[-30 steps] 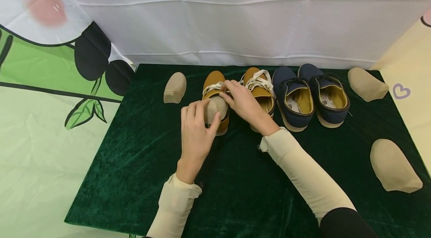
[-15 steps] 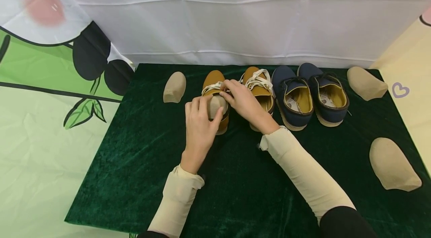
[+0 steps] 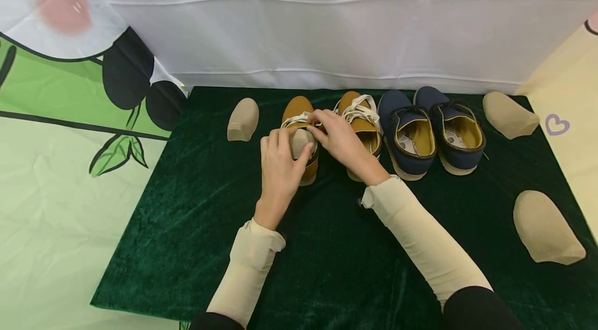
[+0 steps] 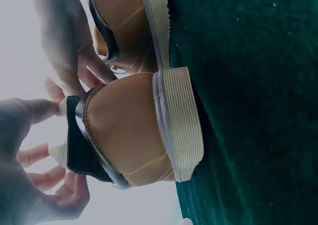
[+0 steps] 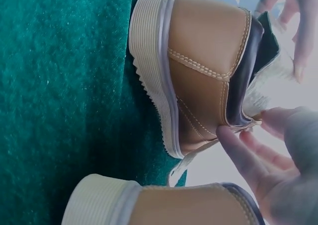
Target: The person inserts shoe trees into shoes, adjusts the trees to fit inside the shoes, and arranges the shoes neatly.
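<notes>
A tan lace-up shoe stands at the left of the row, toe toward the back wall. A beige shoe insert sits part way in its opening, its rounded back sticking up. My left hand holds the insert from behind, fingers on the left and thumb on the right. My right hand pinches the shoe's tongue edge near the white laces; in the right wrist view, thumb and index finger meet there. The insert's front end is hidden inside the shoe.
The other tan shoe and two navy shoes stand to the right. Loose beige inserts lie at the left, back right and front right. Green velvet cloth covers the table; a white curtain hangs behind.
My left hand has moved forward and slightly right, and the insert has gone forward, deeper into the tan shoe. My right hand has stayed at the tongue.
</notes>
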Demonstrator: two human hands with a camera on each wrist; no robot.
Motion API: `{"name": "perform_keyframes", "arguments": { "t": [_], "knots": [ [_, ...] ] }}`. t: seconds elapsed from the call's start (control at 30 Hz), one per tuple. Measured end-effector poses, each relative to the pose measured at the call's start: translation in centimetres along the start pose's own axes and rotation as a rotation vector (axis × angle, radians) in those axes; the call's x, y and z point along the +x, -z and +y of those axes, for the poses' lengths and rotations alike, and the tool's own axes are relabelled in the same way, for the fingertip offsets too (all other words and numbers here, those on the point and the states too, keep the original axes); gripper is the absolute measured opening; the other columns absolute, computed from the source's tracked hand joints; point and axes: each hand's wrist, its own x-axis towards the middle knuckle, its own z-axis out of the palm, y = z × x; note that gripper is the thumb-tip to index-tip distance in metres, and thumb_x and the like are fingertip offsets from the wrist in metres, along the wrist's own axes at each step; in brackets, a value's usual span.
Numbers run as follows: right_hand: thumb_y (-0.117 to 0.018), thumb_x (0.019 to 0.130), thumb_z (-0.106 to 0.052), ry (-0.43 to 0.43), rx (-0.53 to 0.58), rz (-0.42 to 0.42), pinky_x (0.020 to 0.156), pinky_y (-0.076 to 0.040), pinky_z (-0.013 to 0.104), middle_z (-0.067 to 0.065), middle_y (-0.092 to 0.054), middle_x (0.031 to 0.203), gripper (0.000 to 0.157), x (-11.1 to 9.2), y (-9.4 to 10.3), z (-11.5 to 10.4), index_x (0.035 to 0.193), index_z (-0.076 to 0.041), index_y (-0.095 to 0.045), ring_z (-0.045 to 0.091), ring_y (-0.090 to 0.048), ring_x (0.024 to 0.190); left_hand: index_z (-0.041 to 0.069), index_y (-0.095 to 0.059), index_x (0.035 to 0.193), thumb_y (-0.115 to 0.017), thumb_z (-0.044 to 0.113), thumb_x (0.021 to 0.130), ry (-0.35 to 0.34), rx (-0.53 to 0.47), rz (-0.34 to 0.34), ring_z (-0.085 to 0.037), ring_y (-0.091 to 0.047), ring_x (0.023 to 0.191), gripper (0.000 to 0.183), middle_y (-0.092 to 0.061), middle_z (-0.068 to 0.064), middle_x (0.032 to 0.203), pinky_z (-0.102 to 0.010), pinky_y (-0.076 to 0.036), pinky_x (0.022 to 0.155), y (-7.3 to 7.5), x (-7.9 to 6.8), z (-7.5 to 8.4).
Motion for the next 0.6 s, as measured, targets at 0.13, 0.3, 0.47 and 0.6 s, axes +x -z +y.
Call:
{"name": "perform_keyframes", "arguments": {
  "t": [0.13,0.3,0.47,0.6],
  "knots": [
    [-0.058,0.108,-0.022,-0.043,0.052,-0.014,0.095,-0.055,0.044,0.011,-0.067,0.128,0.025,-0.7,0.1,-0.2,0.129,-0.01,-0.065,0.027,-0.066,0.112,0.011,-0.063,0.136,-0.068,0.031,0.102,0.003,-0.11,-0.051,-0.034,-0.053,0.113,0.04,-0.062,-0.015,0.133,-0.048,-0.048,0.094,0.7,0.2,-1.0],
    [-0.053,0.11,-0.027,-0.096,0.181,-0.045,0.1,-0.056,0.045,0.009,-0.059,0.144,0.036,-2.0,0.3,-0.5,0.143,-0.013,-0.056,0.026,-0.062,0.127,0.015,-0.061,0.144,-0.062,0.023,0.105,0.042,-0.283,-0.15,-0.035,-0.045,0.134,0.04,-0.053,-0.012,0.15,-0.056,-0.037,0.112,2.0,0.3,-2.7],
    [-0.054,0.11,-0.03,-0.09,0.257,-0.114,0.108,-0.054,0.045,0.011,-0.048,0.156,0.049,-2.9,0.4,-0.6,0.154,-0.012,-0.045,0.031,-0.053,0.141,0.016,-0.053,0.151,-0.061,0.021,0.105,0.101,-0.419,-0.229,-0.034,-0.036,0.15,0.047,-0.038,-0.012,0.163,-0.062,-0.038,0.117,2.1,0.4,-4.2],
    [-0.06,0.107,-0.03,-0.067,0.28,-0.143,0.114,-0.049,0.046,0.012,-0.042,0.16,0.057,-3.3,0.0,-0.5,0.157,-0.011,-0.04,0.032,-0.048,0.145,0.017,-0.053,0.15,-0.061,0.023,0.106,0.126,-0.503,-0.26,-0.032,-0.037,0.152,0.046,-0.038,-0.011,0.163,-0.065,-0.042,0.114,1.7,0.3,-5.2]
  ]
}}
